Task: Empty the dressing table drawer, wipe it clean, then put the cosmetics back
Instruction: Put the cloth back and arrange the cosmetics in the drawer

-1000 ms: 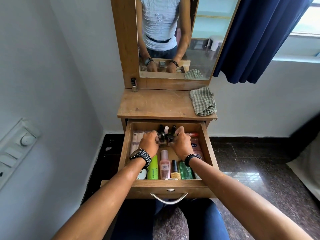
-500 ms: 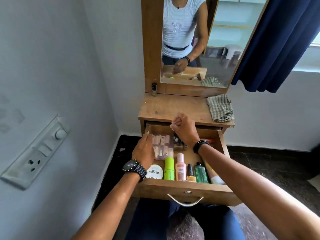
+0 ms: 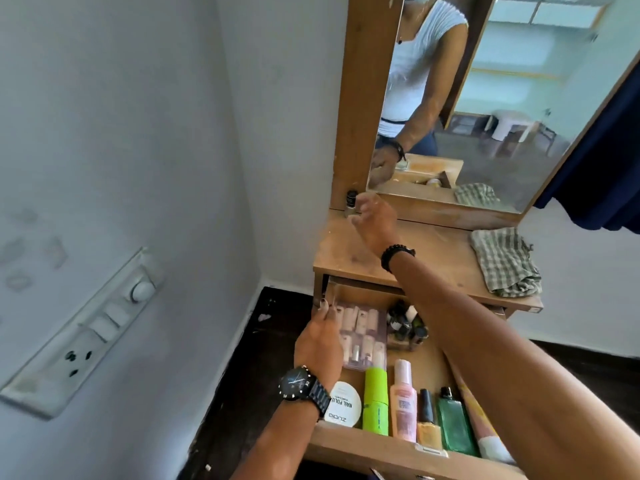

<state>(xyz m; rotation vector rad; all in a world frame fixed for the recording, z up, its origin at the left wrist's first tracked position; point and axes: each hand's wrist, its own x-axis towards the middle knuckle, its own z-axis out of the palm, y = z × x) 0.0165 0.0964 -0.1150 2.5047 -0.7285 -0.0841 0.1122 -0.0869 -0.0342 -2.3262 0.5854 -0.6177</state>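
A checked cloth (image 3: 506,263) is lying on the dressing table top (image 3: 349,252). The right hand (image 3: 375,220) is hovering with loosened fingers beside a small nail polish bottle (image 3: 350,202); its forearm is crossing the open drawer (image 3: 384,452), hiding part of it. The left hand (image 3: 320,341) is pinching a clear nail set pack (image 3: 362,336) above the white jar (image 3: 343,403), green tube (image 3: 375,396), pink bottle (image 3: 403,407) and green bottle (image 3: 453,424).

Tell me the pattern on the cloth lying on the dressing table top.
Green-and-white checks on the cloth, head view.

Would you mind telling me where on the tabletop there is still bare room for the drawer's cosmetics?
The bare wood of the tabletop between the right hand and the checked cloth is free, along the mirror base. The back left corner is taken by a small bottle. The drawer is crowded.
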